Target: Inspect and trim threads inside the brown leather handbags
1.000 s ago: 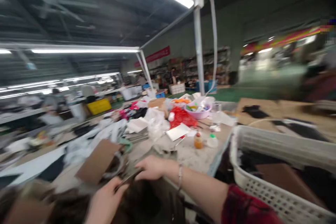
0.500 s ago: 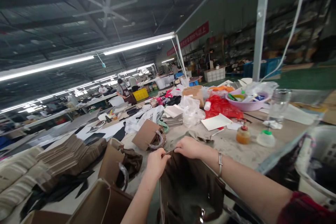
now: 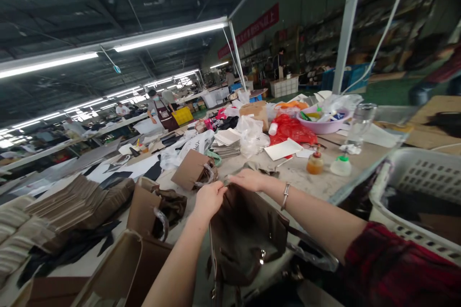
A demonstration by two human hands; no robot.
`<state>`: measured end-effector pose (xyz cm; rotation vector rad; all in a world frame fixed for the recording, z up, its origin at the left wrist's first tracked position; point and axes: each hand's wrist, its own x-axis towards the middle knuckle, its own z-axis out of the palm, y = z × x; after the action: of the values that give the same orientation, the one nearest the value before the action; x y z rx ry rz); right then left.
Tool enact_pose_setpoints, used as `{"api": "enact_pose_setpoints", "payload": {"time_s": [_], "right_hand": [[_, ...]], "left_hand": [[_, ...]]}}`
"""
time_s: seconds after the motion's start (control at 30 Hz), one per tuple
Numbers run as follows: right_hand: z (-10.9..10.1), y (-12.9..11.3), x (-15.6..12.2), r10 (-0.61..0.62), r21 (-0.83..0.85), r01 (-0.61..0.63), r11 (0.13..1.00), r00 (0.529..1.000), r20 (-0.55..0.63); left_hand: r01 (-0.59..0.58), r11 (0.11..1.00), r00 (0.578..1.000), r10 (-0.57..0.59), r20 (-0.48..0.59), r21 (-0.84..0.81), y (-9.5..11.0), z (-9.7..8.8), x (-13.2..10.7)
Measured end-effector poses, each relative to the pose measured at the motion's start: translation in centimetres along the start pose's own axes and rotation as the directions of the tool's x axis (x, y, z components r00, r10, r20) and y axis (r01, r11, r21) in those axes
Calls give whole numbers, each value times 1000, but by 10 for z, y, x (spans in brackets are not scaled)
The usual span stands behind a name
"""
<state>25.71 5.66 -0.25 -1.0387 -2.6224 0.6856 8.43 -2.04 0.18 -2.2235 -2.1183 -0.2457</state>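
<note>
Both bare hands are at the top edge of a dark brown, soft-sided bag with silver-coloured metal fittings (image 3: 248,235), which hangs open in front of the person at the near edge of a cluttered beige worktable (image 3: 306,189). The left hand (image 3: 211,199) pinches the rim between thumb and fingers; the right hand (image 3: 247,180), just beside it, is curled over the same edge, its fingertips partly hidden. A silver-coloured bracelet (image 3: 285,195) circles the right wrist, above a red-and-black plaid sleeve (image 3: 399,268). Beyond the hands lies a flat-sided brown bag with a plastic-wrapped handle (image 3: 190,169), and near it a crumpled white plastic bag with dark lettering (image 3: 196,144), too creased to read. Farther right are a crumpled red plastic bag (image 3: 293,132), a round lilac plastic basin (image 3: 322,126), a small bottle of amber liquid (image 3: 314,164) and a squat translucent bottle with a green cap (image 3: 341,167). A white perforated plastic basket (image 3: 428,168) stands at the right. On the far wall, a long red banner (image 3: 250,32) carries pale characters; a percent sign followed by 以上 can be made out near its right end. A co-worker's dark apron (image 3: 164,115) bears pale lettering too small to read.
</note>
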Motion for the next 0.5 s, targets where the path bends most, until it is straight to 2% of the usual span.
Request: {"api": "enact_pose_setpoints", "payload": {"time_s": [0.03,0.07,0.1,0.13,0.17,0.23,0.3,0.37,0.43,0.5], "right_hand": [[1,9,-4,44,165,-45,985,999,13],[3,18,-9,94,372,-98,923,995,29],[7,28,-16,153,582,-153,799,987,49],[12,39,-25,217,753,-195,629,974,72],[18,49,-34,280,857,-219,467,956,92],[34,68,-57,403,933,-231,275,909,107],[53,82,-82,490,955,-238,177,863,124],[74,90,-106,524,958,-260,118,836,163],[92,92,-129,520,957,-277,85,832,195],[107,89,-148,500,960,-273,68,842,204]], "left_hand": [[3,1000,1000,-3,2,10,0,0,0],[8,1000,1000,-8,4,15,-1,0,0],[15,1000,1000,-15,8,18,-1,0,0],[20,1000,1000,-21,14,18,-2,0,-1],[26,1000,999,-27,21,17,-2,0,-2],[32,999,999,-32,34,4,-3,0,-3],[-5,999,999,7,35,-53,-4,1,-4],[-56,989,998,60,26,-135,-6,2,-3],[-70,979,997,76,25,-193,-8,3,-1],[-33,972,999,41,33,-231,-11,3,1]]}}
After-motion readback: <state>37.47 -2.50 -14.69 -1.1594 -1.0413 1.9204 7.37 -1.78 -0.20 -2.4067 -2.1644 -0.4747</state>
